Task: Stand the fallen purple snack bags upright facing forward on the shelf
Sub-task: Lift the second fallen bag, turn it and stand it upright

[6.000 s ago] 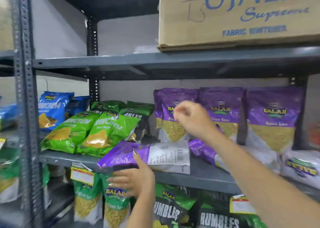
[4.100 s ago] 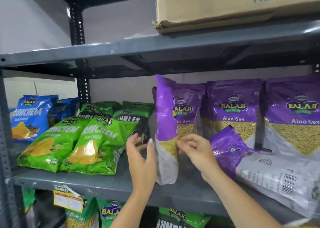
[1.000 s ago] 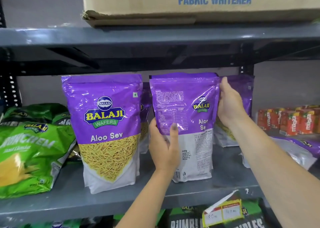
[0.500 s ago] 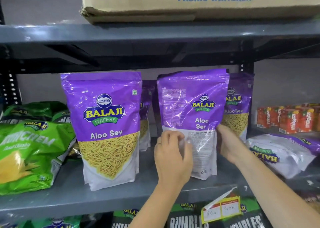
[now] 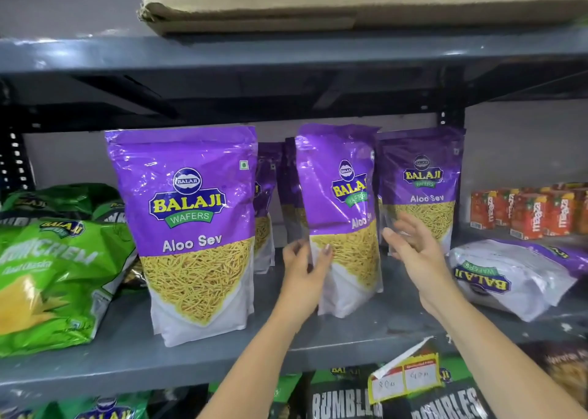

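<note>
Here, left hand (image 5: 305, 272) pinches the glossy purple plastic Aloo Sev pouch (image 5: 342, 215) mid-shelf (image 5: 350, 332), upright but angled; right hand (image 5: 413, 253) open, just beside. Risk — released skewed, it may topple. One purple-and-white pouch (image 5: 512, 275) lies flat at the right end.

Bright even light, glare on purple bags (image 5: 187, 221), blurred, bowed edges.
</note>
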### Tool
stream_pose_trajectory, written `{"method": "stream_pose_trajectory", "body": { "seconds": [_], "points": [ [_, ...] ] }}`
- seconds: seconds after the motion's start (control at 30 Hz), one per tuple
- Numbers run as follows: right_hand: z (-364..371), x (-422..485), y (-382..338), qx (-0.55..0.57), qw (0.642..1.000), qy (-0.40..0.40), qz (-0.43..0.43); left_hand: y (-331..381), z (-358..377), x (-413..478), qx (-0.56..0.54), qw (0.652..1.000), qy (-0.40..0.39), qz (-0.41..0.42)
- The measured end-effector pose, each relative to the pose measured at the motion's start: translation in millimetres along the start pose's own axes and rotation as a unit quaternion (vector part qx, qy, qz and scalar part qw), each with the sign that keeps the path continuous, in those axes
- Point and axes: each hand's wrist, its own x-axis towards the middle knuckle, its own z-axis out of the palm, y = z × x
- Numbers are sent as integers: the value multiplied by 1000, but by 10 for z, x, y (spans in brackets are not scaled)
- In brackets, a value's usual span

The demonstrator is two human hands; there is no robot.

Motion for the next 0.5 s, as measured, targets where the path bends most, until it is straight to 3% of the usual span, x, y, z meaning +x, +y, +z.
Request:
{"method": "stream_pose_trajectory", "body": {
  "seconds": [0.1,0.2,0.4,0.5],
  "points": [
    [-20,42,-1,-11,991,-106,79,-64,-166,85,-80,996,-14,-23],
    [15,16,68,-31,976,-191,103,-105,-239,162,-110,992,37,-41],
    [43,-53,166,-17,985,-162,57,-143,-155,119,-93,990,91,-53],
    [-11,-68,122,-64,978,-188,61,-11,-121,93,-65,991,101,-58]
  ]
}}
